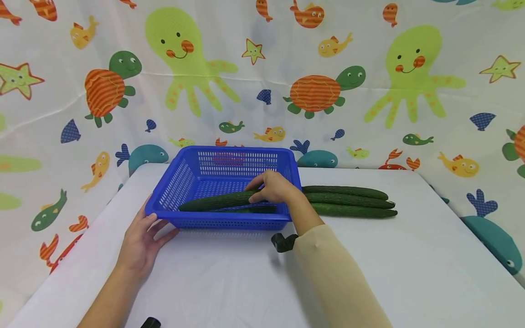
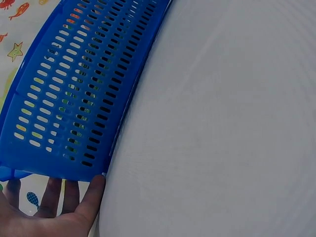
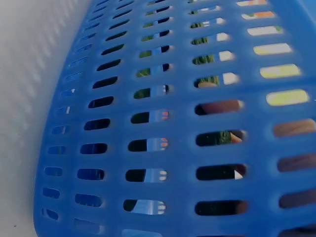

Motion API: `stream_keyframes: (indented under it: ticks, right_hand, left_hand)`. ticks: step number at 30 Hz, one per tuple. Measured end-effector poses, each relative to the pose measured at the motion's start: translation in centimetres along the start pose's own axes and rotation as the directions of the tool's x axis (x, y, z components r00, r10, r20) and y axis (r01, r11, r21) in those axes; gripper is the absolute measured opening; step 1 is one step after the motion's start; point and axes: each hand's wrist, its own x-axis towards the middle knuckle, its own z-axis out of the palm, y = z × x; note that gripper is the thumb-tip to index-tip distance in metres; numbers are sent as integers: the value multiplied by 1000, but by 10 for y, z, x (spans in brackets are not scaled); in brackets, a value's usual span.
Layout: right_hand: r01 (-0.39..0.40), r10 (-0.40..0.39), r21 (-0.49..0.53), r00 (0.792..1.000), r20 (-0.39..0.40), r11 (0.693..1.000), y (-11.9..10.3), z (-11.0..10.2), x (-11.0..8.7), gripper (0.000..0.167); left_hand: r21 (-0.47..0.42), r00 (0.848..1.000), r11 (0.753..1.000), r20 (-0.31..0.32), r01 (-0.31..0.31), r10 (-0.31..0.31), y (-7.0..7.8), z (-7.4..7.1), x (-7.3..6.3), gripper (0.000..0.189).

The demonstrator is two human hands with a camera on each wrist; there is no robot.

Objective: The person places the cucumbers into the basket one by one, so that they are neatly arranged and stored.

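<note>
In the head view a blue slotted plastic basket (image 1: 229, 219) stands on the table. My right hand (image 1: 274, 187) reaches over its right part and pinches a long dark green cucumber (image 1: 217, 201), which lies slightly tilted inside. Part of another cucumber (image 1: 256, 209) shows below it, behind the front rim. My left hand (image 1: 141, 243) touches the basket's front left corner with extended fingers; the left wrist view shows the fingertips (image 2: 98, 182) against the end wall. In the right wrist view the basket wall (image 3: 182, 123) hides most of the right hand and cucumber, glimpsed through the slots.
Three more cucumbers (image 1: 348, 198) lie side by side just right of the basket. A white cloth (image 1: 229, 282) covers the table. Behind it hangs a curtain (image 1: 262, 105) printed with sea animals. A dark wrist device (image 1: 283, 243) hangs by the right sleeve.
</note>
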Motion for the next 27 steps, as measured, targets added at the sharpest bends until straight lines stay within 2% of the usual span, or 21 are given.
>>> stream_keyframes:
  ticks: [8, 16, 23, 27]
  right_hand:
    - [-67, 66, -36, 997, -27, 997, -2, 3, 5, 32]
    - [-85, 84, -116, 996, -19, 990, -5, 7, 8, 34]
    - [-112, 120, -264, 993, 12, 958, -6, 10, 8, 39]
    - [-146, 157, -289, 987, 16, 946, -7, 12, 8, 44]
  left_hand:
    - [-1, 1000, 1000, -4, 0, 0, 2, 1, -2, 60]
    - [0, 1000, 1000, -22, 8, -8, 1, 1, -3, 61]
    - [-1, 1000, 1000, -15, 1, -1, 1, 2, -4, 60]
    - [7, 1000, 1000, -10, -3, 3, 1, 1, -4, 60]
